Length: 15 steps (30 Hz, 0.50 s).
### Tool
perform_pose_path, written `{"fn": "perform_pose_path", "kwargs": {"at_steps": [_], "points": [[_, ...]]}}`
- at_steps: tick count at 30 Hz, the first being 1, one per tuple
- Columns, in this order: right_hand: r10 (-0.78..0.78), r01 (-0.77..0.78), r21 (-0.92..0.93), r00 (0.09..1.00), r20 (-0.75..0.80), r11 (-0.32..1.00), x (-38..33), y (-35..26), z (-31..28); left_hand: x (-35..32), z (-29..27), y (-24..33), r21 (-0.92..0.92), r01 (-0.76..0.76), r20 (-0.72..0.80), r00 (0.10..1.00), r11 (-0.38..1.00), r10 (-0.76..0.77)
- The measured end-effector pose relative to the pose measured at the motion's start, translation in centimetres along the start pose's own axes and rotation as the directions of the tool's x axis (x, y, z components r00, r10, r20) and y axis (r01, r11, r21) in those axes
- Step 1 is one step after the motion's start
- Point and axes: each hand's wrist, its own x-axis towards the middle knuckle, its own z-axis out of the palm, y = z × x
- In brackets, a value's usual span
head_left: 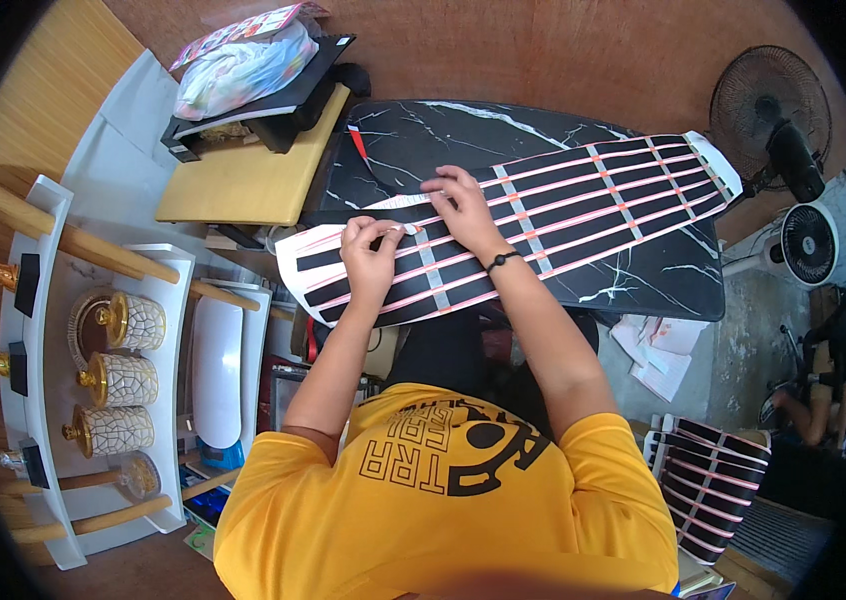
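Observation:
A long sheet of black strips (568, 218) with white and pinkish-red edges lies slantwise across the dark marbled table. Grey tape bands (515, 207) cross it, with small orange patches at several crossings. Over the sheet's left part, my left hand (371, 264) has thumb and forefinger pinched on a small whitish strip (410, 229), perhaps tape. My right hand (463, 210), a dark bracelet at its wrist, is over the upper edge beside it, fingers bent and apart, with nothing visible in them. Past the hands lies a slim red-and-black item (359, 146), its kind unclear.
A yellow stand (238, 190) with a black device and plastic bag adjoins the table's left. White shelves (168, 390) hold gold-lidded jars. Two fans (807, 232) stand right. Papers (658, 355) and another striped sheet (708, 485) lie lower right; another person (823, 400) is beyond.

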Motion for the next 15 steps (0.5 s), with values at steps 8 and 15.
{"fn": "perform_pose_path", "kwargs": {"at_steps": [8, 15], "points": [[-0.049, 0.147, -0.403, 0.969, 0.243, 0.903, -0.6, 0.4, -0.7, 1.3, 2.3, -2.9, -0.133, 0.15, 0.036, 0.989, 0.98, -0.146], [0.007, 0.059, -0.428, 0.988, 0.151, 0.902, 2.2, 1.7, 0.4, 4.8, 2.6, -3.8, -0.166, 0.196, 0.152, 0.973, 0.966, -0.172]]}}
